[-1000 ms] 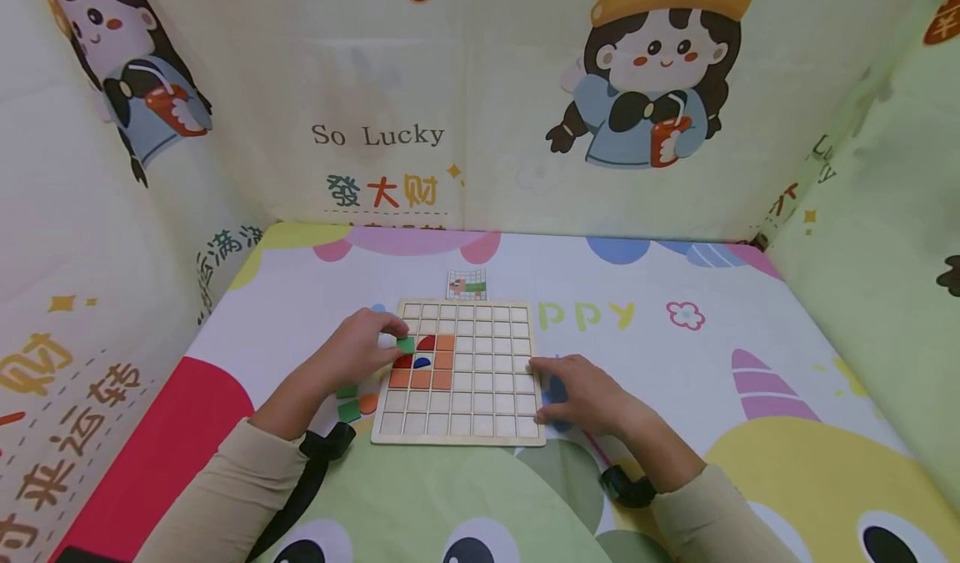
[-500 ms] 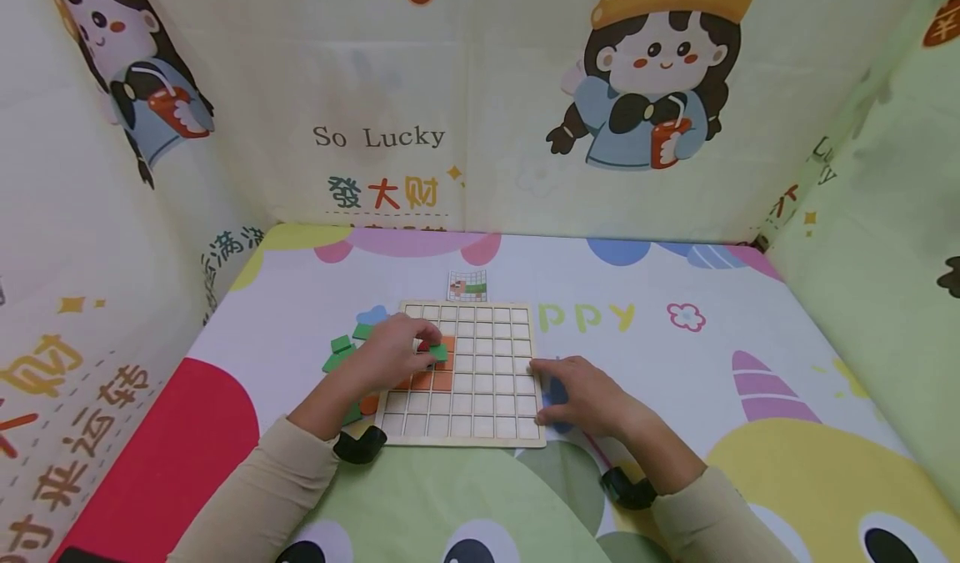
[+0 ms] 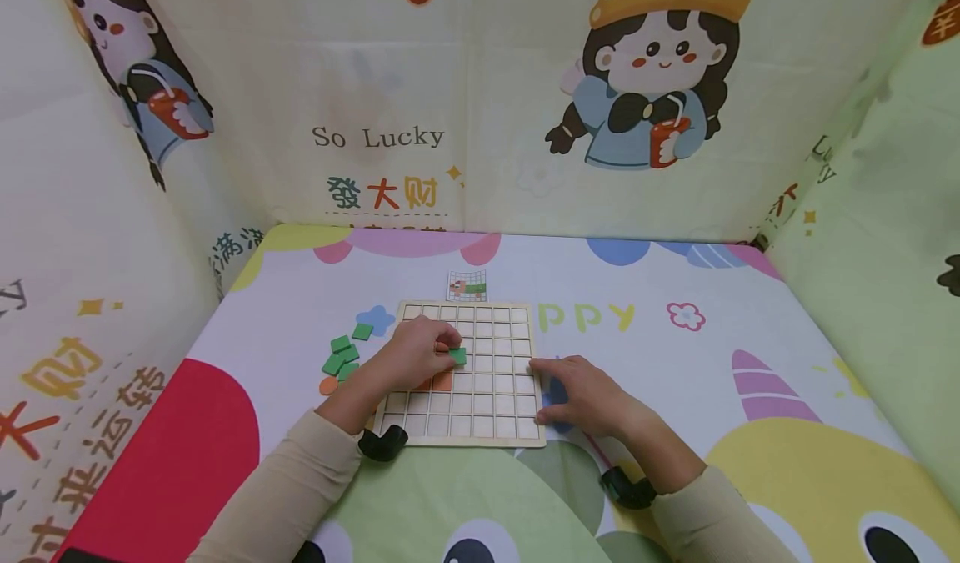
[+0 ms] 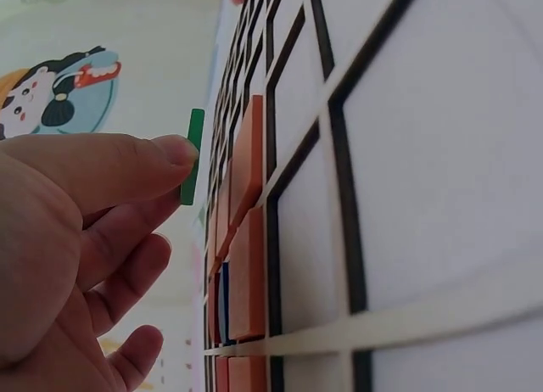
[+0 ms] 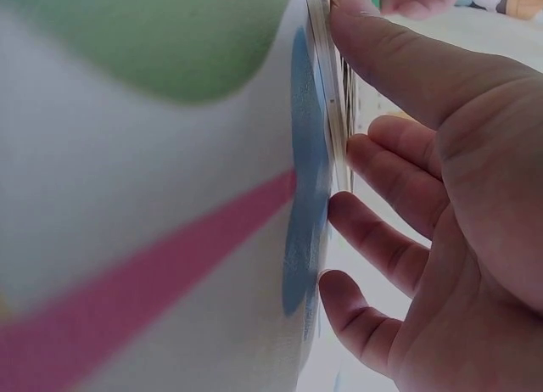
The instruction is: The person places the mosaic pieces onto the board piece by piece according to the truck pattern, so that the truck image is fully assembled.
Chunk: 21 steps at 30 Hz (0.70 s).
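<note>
A wooden grid board (image 3: 495, 402) lies flat on the table, with orange tiles (image 3: 442, 381) set in cells of its left half. Between thumb and fingertips my left hand (image 3: 417, 353) pinches a green square tile (image 3: 458, 356), held just above the board. In the left wrist view this green tile (image 4: 193, 157) stands edge-on, apart from the orange tiles (image 4: 247, 273); slivers of red and blue pieces show beside them. My right hand (image 3: 581, 392) rests at the board's right edge. The right wrist view shows its thumb and fingertips touching the board's side (image 5: 333, 95).
Several loose green tiles (image 3: 341, 354) and an orange round piece (image 3: 328, 385) lie left of the board. Behind it sits a small picture card (image 3: 467, 285) with a gridded pattern. Printed cloth walls (image 3: 495, 129) stand at the back and both sides.
My left hand has moved right across the board with the green tile, from its left edge to just past the orange tiles. The right hand has stayed in place.
</note>
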Each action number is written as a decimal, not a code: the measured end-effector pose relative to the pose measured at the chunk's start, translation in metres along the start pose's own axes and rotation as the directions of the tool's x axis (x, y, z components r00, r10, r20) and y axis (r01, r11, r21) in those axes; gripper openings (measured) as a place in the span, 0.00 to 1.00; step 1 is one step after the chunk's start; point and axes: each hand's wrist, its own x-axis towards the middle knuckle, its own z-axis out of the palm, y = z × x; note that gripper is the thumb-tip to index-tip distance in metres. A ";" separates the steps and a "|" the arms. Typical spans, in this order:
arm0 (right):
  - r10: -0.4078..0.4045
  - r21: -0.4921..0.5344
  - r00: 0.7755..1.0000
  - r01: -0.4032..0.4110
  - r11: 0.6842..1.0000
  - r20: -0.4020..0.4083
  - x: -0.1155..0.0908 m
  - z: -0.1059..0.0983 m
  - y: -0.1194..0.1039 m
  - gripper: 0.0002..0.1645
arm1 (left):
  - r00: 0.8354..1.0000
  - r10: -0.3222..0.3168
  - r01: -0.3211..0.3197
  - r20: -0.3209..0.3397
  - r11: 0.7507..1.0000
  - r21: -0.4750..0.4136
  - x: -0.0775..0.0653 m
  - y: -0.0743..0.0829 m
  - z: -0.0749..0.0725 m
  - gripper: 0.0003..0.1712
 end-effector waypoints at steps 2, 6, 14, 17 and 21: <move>0.003 0.002 1.000 -0.003 1.000 0.001 0.000 0.000 0.000 0.43 | 1.000 -0.005 0.005 0.001 1.000 -0.010 0.001 0.000 0.002 0.11; 0.001 -0.002 1.000 -0.001 1.000 0.001 0.001 0.000 0.000 0.43 | 1.000 -0.003 0.003 0.001 1.000 -0.010 0.004 0.000 0.004 0.11; -0.009 -0.015 1.000 0.009 1.000 -0.002 0.001 0.000 0.001 0.43 | 0.999 -0.008 0.007 0.034 1.000 0.021 0.007 0.002 0.005 0.12; -0.011 -0.017 1.000 0.011 1.000 -0.003 0.001 0.000 0.001 0.42 | 0.999 -0.008 0.007 0.045 1.000 0.027 0.007 0.002 0.005 0.12; -0.009 -0.015 1.000 0.009 1.000 -0.003 0.001 0.000 0.001 0.42 | 0.999 0.000 -0.002 0.050 0.999 0.037 0.007 0.002 0.006 0.11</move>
